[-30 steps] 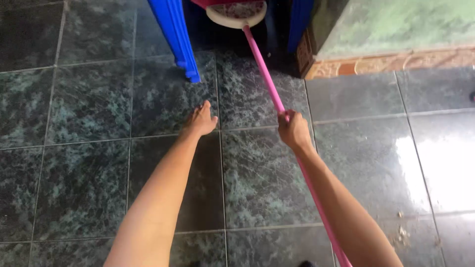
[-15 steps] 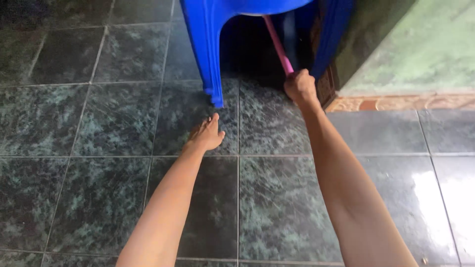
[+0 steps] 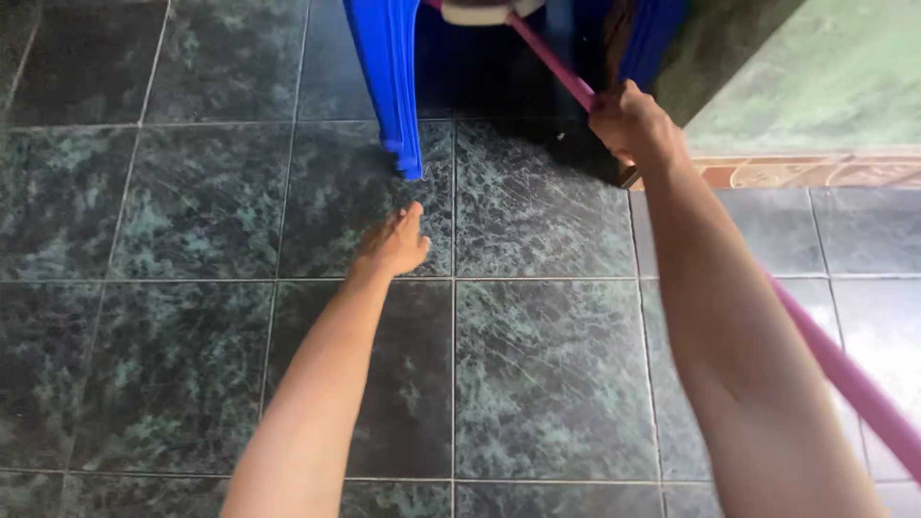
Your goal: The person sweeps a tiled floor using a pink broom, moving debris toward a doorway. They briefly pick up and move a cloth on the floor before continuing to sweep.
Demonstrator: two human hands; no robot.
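Two hands differ: right hand [image 3: 628, 123] is clenched around the pink broom handle [image 3: 556, 69], angling it under the blue chair [image 3: 389, 77]; left hand [image 3: 395, 245] hangs empty, fingers loose, mid-frame, seemingly for balance.

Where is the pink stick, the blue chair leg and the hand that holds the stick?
pink stick [image 3: 561, 69], head view, on the bare shaft just above the grip.
blue chair leg [image 3: 391, 82], head view, middle of the front leg.
right hand [image 3: 628, 123], head view, on the knuckles.
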